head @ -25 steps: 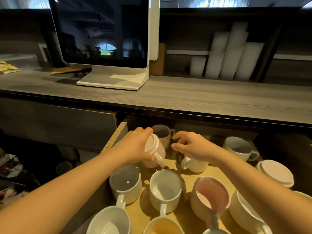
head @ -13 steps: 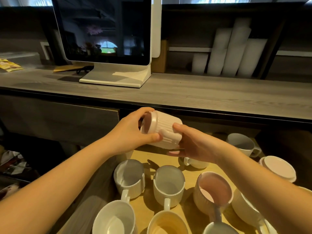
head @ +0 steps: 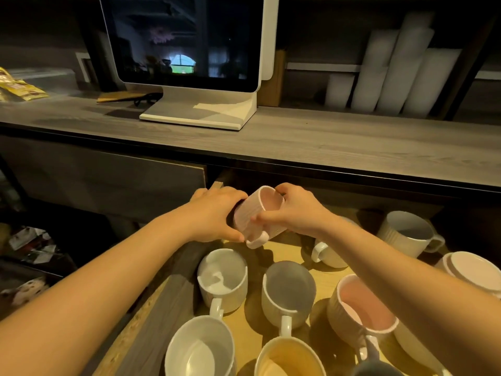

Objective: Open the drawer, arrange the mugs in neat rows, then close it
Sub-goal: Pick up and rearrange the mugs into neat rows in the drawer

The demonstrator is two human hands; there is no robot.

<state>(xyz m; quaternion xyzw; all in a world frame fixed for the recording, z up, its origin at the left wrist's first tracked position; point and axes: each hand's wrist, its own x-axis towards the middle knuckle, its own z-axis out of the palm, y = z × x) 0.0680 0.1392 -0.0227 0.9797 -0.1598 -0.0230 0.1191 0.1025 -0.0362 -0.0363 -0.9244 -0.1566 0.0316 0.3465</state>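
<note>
The wooden drawer point(head: 329, 278) stands pulled out below the counter, with several mugs inside. Both hands hold one ribbed pink mug point(head: 253, 213) above the drawer's back left corner; it is tilted, mouth up and away, handle toward me. My left hand point(head: 217, 213) wraps its base and left side. My right hand point(head: 295, 210) grips its rim and right side. Nearer me stand a white mug point(head: 222, 278), a grey-lined mug point(head: 288, 290) and a pink-lined mug point(head: 363, 310). One mug point(head: 473, 270) at the right lies upside down.
A grey wooden counter point(head: 325, 142) overhangs the drawer's back. On it stand a white-framed monitor point(head: 187, 50) and white rolls point(head: 393, 71) at the back right. A closed grey drawer front point(head: 103, 183) is to the left. Another white mug point(head: 409, 234) stands at the back right.
The pink mug was lifted from the drawer upside down in my left hand, then turned over with both hands; now its mouth faces up and it sits lower, near the back left corner.
</note>
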